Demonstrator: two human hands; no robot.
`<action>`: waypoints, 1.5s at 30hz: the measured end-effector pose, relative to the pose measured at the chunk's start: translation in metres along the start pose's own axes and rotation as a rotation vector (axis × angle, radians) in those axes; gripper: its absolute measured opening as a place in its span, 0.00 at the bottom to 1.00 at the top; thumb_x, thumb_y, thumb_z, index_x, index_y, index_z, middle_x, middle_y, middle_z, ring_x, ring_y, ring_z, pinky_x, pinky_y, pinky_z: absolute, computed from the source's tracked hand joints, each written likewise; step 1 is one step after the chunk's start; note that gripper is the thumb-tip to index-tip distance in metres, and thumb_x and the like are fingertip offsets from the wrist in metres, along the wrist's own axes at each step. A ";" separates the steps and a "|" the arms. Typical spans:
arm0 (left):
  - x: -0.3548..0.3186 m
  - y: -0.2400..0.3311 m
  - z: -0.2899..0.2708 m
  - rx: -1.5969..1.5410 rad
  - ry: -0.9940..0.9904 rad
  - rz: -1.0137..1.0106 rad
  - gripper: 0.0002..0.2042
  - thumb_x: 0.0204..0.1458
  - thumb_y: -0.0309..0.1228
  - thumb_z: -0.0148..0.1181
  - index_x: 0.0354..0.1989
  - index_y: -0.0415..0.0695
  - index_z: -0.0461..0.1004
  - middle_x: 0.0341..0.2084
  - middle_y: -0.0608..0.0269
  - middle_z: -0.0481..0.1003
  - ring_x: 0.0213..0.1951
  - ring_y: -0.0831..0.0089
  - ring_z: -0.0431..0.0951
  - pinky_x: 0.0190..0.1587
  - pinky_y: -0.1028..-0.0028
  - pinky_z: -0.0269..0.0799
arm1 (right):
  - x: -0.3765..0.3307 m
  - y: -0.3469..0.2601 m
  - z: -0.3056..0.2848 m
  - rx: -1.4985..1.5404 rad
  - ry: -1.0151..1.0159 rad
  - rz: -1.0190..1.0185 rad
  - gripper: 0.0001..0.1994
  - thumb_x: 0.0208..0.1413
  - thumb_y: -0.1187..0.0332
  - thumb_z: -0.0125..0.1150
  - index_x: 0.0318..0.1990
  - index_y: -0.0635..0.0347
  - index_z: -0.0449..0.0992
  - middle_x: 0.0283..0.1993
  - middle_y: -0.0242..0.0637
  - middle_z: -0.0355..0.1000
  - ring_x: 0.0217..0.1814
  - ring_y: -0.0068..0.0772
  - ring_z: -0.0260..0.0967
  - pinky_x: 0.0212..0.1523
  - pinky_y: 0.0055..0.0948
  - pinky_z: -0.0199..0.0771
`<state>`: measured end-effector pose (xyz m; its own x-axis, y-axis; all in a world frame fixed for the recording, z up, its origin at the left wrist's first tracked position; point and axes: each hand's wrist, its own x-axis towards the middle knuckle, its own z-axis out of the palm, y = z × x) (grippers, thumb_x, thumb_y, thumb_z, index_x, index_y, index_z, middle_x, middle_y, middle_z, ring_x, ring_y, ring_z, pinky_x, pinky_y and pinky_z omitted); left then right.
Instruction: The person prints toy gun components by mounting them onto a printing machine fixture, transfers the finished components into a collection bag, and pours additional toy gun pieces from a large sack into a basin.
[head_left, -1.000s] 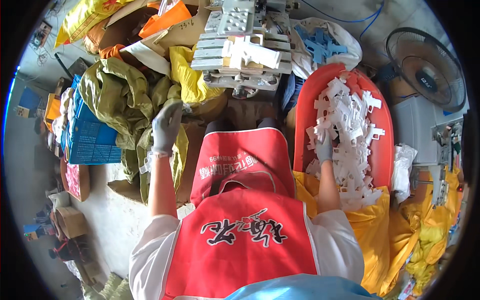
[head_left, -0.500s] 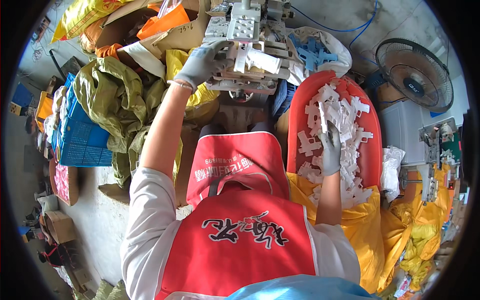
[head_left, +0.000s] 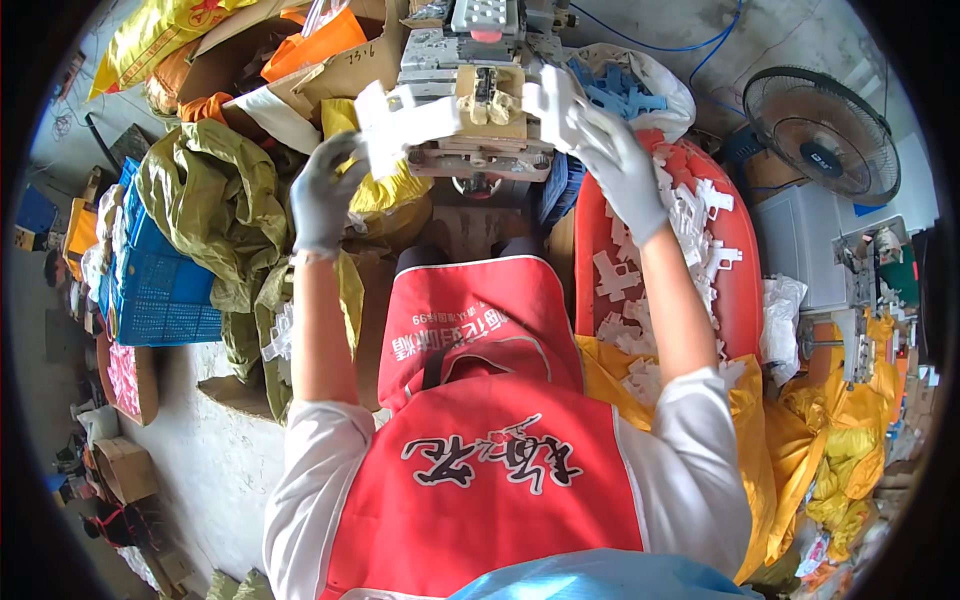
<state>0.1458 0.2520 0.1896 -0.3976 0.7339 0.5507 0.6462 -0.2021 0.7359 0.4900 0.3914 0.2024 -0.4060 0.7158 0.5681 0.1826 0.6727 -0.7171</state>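
My left hand (head_left: 325, 200), in a grey glove, pinches a white plastic toy-gun piece (head_left: 415, 122) by its outer end, left of the machine's fixture. On the other side, my gloved right hand (head_left: 622, 168) grips a second white toy-gun piece (head_left: 552, 108), blurred by motion. Between the two pieces is the fixture (head_left: 490, 95), a tan block with a shaped seat, mounted on the grey metal machine (head_left: 470, 52). A plate with a dotted pattern (head_left: 486, 16) sits above and behind it. Both forearms reach forward over my lap.
A red tub (head_left: 740, 300) at my right holds a heap of white toy-gun pieces (head_left: 690, 215). Behind it stand a white sack (head_left: 680, 100) of blue pieces and a black fan (head_left: 820, 140). At left are a blue crate (head_left: 165, 300), olive sacking (head_left: 220, 190) and a cardboard box (head_left: 360, 65).
My right hand has come up from the red tub to the fixture with a white piece. The piece formerly on the fixture is now off it, in my left hand, which has moved left and nearer.
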 end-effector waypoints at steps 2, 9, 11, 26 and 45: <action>-0.028 -0.012 -0.029 0.016 0.069 -0.129 0.13 0.50 0.29 0.63 0.43 0.39 0.75 0.40 0.61 0.78 0.39 0.78 0.78 0.45 0.78 0.73 | 0.028 -0.009 0.016 -0.154 -0.040 -0.184 0.20 0.49 0.76 0.60 0.52 0.60 0.70 0.52 0.40 0.70 0.55 0.38 0.68 0.55 0.30 0.66; -0.123 -0.064 -0.099 0.105 0.196 -0.409 0.12 0.53 0.29 0.61 0.43 0.39 0.74 0.40 0.63 0.76 0.40 0.78 0.75 0.46 0.78 0.70 | 0.053 -0.010 0.039 -0.439 -0.269 -0.319 0.19 0.50 0.74 0.56 0.52 0.54 0.72 0.54 0.39 0.69 0.55 0.43 0.67 0.56 0.32 0.66; -0.139 -0.072 -0.099 -0.061 0.195 -0.474 0.12 0.53 0.29 0.60 0.44 0.38 0.74 0.40 0.63 0.76 0.41 0.78 0.75 0.47 0.78 0.70 | 0.051 -0.006 0.032 -0.518 -0.302 -0.395 0.17 0.53 0.71 0.54 0.52 0.51 0.72 0.55 0.38 0.68 0.55 0.44 0.66 0.57 0.33 0.66; -0.222 -0.132 -0.150 0.280 0.238 -0.724 0.17 0.57 0.33 0.53 0.51 0.36 0.71 0.45 0.59 0.73 0.44 0.73 0.72 0.48 0.75 0.68 | -0.239 0.197 -0.059 -0.700 -0.472 0.967 0.20 0.53 0.63 0.55 0.54 0.56 0.69 0.53 0.45 0.70 0.55 0.50 0.67 0.53 0.41 0.68; -0.192 -0.099 -0.074 0.266 -0.098 -0.632 0.13 0.57 0.32 0.54 0.47 0.39 0.75 0.40 0.63 0.78 0.41 0.77 0.76 0.47 0.77 0.68 | -0.272 0.209 -0.032 -0.588 -0.008 0.704 0.19 0.42 0.70 0.63 0.45 0.58 0.69 0.44 0.48 0.69 0.46 0.52 0.68 0.44 0.41 0.70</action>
<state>0.1095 0.0828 0.0399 -0.6979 0.7162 0.0010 0.4526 0.4400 0.7756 0.6670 0.3430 -0.0891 -0.0343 0.9967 0.0732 0.8157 0.0703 -0.5742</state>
